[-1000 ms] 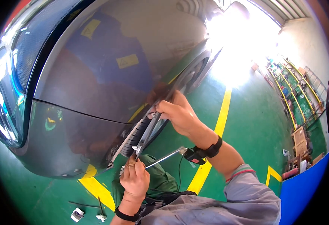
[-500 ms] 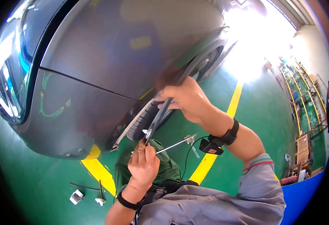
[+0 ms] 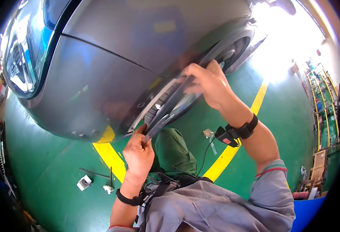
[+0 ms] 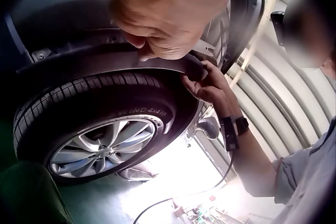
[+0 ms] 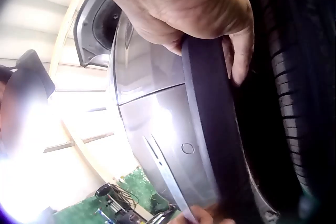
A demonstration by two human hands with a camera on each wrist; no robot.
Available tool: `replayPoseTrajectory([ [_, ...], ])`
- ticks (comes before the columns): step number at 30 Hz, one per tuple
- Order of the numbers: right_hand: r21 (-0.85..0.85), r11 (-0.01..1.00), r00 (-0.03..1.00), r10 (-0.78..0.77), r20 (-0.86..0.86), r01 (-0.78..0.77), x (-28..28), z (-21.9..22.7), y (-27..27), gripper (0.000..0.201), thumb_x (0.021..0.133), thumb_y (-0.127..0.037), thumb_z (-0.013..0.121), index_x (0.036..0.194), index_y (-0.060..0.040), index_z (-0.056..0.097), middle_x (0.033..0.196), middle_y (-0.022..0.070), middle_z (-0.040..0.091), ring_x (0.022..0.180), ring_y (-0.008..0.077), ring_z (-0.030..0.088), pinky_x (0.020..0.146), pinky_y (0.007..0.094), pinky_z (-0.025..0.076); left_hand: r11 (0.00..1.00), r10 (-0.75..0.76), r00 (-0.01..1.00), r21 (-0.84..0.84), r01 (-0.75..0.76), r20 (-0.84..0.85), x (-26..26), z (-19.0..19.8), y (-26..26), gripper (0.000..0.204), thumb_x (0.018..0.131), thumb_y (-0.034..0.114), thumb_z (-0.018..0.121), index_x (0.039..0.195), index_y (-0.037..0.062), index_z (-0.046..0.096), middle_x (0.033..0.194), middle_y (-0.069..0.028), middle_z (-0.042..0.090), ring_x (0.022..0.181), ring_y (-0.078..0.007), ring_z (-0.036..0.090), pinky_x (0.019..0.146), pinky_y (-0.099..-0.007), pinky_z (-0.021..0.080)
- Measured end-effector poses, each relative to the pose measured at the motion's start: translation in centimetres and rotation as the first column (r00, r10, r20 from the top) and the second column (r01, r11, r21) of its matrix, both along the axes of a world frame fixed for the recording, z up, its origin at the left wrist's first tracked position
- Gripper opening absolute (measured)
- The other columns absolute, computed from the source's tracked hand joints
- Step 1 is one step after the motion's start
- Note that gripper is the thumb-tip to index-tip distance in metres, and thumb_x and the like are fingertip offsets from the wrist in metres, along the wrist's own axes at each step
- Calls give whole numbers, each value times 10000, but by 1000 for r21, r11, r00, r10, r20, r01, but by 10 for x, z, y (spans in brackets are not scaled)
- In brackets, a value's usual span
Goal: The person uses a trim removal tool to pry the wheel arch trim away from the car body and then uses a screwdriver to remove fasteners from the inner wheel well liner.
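My right hand [image 3: 214,87] is at the upper part of a black wheel arch trim [image 3: 173,102], blurred there. In the right wrist view the trim [image 5: 210,108] passes between its thumb and fingers. Low on the trim, at its near end, my left hand [image 3: 139,154] has its fingertips at the edge. It also grips a flat metal pry tool [image 5: 170,179] with a forked tip, which points up along the grey car body [image 5: 157,111]. Behind the trim sits the tyre [image 4: 79,95] on a silver alloy wheel [image 4: 102,150].
The grey bumper [image 3: 92,89] fills the upper left of the head view. On the green floor lie a small white box [image 3: 84,182], a dark rod [image 3: 94,173] and a whitish item [image 3: 108,189]. A rack with yellow rails [image 3: 321,104] stands at the far right.
The head view has shifted, so the car sits higher and further right. My right hand has moved up along the trim. The silver rod by my left hand has gone out of sight there.
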State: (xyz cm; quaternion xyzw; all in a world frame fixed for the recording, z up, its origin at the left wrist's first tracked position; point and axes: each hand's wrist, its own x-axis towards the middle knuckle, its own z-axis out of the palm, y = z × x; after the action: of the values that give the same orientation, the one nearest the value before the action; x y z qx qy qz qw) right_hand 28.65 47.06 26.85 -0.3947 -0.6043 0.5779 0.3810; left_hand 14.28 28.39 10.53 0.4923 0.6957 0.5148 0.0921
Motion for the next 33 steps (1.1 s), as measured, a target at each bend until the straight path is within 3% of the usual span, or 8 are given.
replayPoseTrajectory([
  [2,9,1000,1000,13,-9,-13,0,-2,3,265,859,-145,652,1004,74,614,966,133,647,877,249,708,690,375,600,1000,7,1000,23,-7,-13,2,-1,-3,141,838,-32,669,782,8,546,1129,-180,723,606,-292,646,515,-334,488],
  [4,22,1000,1000,20,-15,-20,2,-3,4,264,866,-155,651,1004,66,613,943,124,645,861,251,703,705,375,602,1000,27,1000,6,-27,3,2,-3,0,315,853,-45,690,1165,-10,673,1002,-146,732,629,-161,590,601,-270,482],
  [7,79,997,1000,23,7,-23,2,-3,4,264,870,-160,653,1004,65,619,916,121,646,840,244,698,698,358,597,993,67,998,101,-65,-16,0,-3,4,99,826,-33,683,816,-2,590,1124,-169,727,733,-321,690,597,-348,528],
  [19,96,995,1000,5,28,-8,26,-6,-1,556,826,-355,757,1124,84,592,1055,176,645,910,252,672,751,381,603,995,-30,1000,-99,30,3,26,17,-24,89,754,-64,650,783,13,617,954,-180,732,790,-370,689,685,-398,554],
  [26,-293,889,878,205,-432,-352,55,-81,7,448,1034,-386,508,1110,48,590,1024,190,668,893,283,689,805,413,590,995,-45,999,-88,44,-5,39,28,-32,175,667,-86,597,812,9,614,962,-180,719,781,-367,679,697,-412,557],
  [29,-295,935,957,119,-265,-198,30,-131,0,398,1010,-346,583,1106,39,598,987,155,681,870,245,688,789,386,584,996,-57,996,-72,52,-67,37,25,-34,181,657,-96,595,799,15,587,968,-184,715,778,-370,672,688,-407,554],
  [31,47,967,958,243,151,-252,11,-155,-4,341,957,-263,697,1082,42,612,927,111,693,844,194,687,766,335,573,996,-76,992,-62,70,-98,37,23,-34,178,657,-97,598,790,19,579,968,-186,715,777,-370,671,685,-407,553],
  [33,166,943,948,255,192,-287,-9,-172,-8,313,942,-252,719,1104,1,632,860,70,687,760,155,664,681,296,543,997,-73,989,-38,68,-130,40,25,-37,178,655,-102,602,770,27,564,980,-189,717,778,-368,671,677,-410,551],
])
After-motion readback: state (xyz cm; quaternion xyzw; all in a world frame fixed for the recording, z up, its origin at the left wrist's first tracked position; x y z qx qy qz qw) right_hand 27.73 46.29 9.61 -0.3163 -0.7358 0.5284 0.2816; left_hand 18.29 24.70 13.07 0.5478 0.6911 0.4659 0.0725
